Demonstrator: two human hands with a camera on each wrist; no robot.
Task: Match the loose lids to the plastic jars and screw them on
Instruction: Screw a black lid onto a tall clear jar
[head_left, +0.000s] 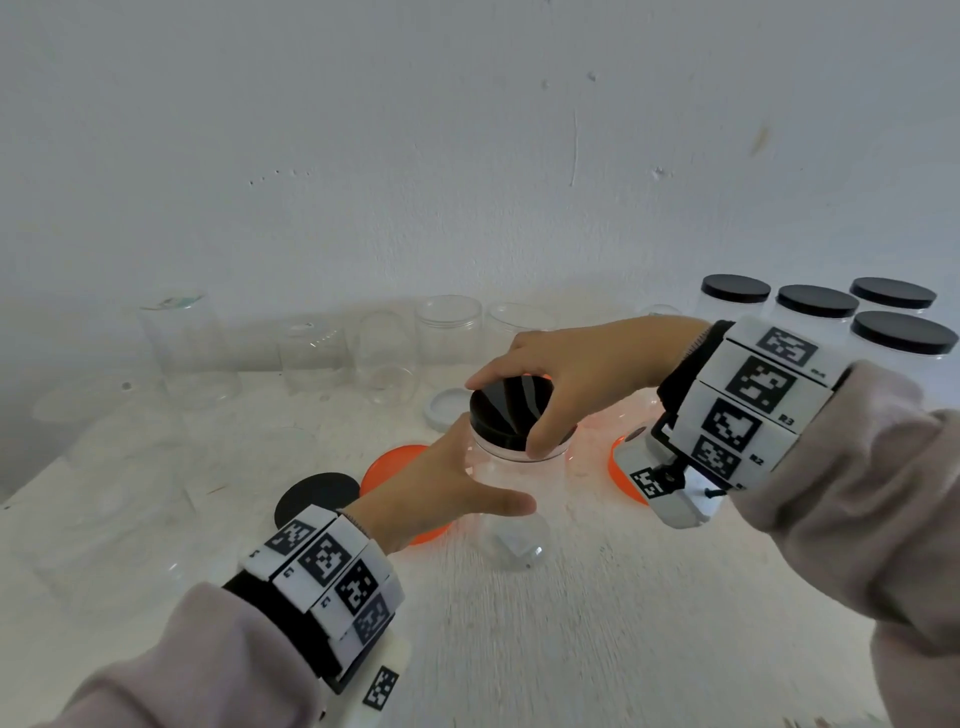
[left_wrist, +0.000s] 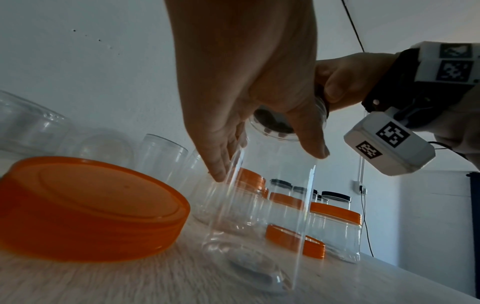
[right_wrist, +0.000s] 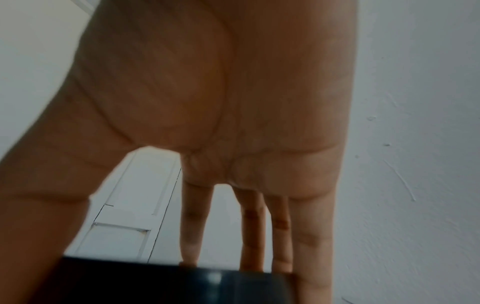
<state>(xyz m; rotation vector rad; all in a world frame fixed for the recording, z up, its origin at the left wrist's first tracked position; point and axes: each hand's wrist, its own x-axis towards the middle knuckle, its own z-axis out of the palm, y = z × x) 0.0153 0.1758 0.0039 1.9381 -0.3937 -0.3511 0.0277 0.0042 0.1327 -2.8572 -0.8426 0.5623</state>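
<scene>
A clear plastic jar (head_left: 511, 509) stands upright at the middle of the white table. A black lid (head_left: 501, 423) sits on its mouth. My right hand (head_left: 524, 400) grips this lid from above, thumb on the near rim and fingers on the far rim. My left hand (head_left: 467, 483) holds the jar's body, thumb across the front and fingers behind. In the left wrist view the jar (left_wrist: 272, 205) is between thumb and fingers of the left hand (left_wrist: 267, 162), with the lid (left_wrist: 272, 123) seen from below. The right wrist view shows my fingers (right_wrist: 259, 236) on the black lid (right_wrist: 182, 283).
Loose lids lie around the jar: an orange one (head_left: 395, 467) and a black one (head_left: 314, 499) to the left, an orange one (head_left: 623, 473) to the right, a white one (head_left: 447, 408) behind. Open clear jars (head_left: 447, 332) line the back wall. Black-capped jars (head_left: 815, 306) stand back right.
</scene>
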